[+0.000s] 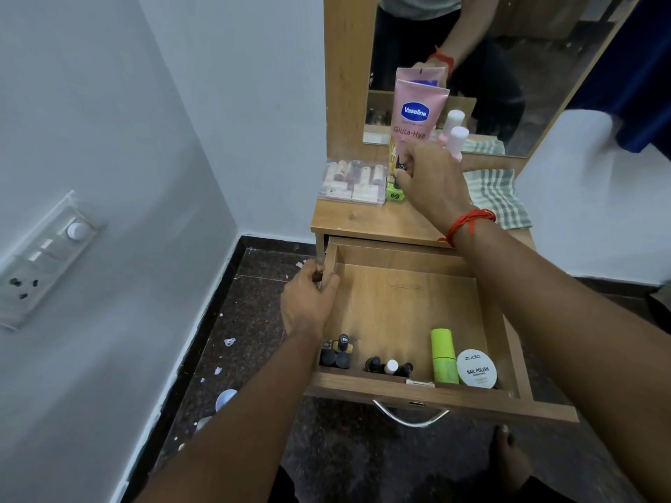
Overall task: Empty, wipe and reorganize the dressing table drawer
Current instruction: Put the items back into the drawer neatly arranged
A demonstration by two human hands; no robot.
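Left hand (308, 306) gripping left wall of open drawer (406, 299), small bottles (388, 366), green tube (443, 355) and white tub (476, 368) along its front, right hand (432, 179) pinching dark bottle (401, 164) over tabletop (363, 219), beside Vaseline tube (417, 114).

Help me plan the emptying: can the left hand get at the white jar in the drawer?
Probably yes. The left hand grips the left wall of the drawer; the white jar lies uncovered at the front right. It must let go first.
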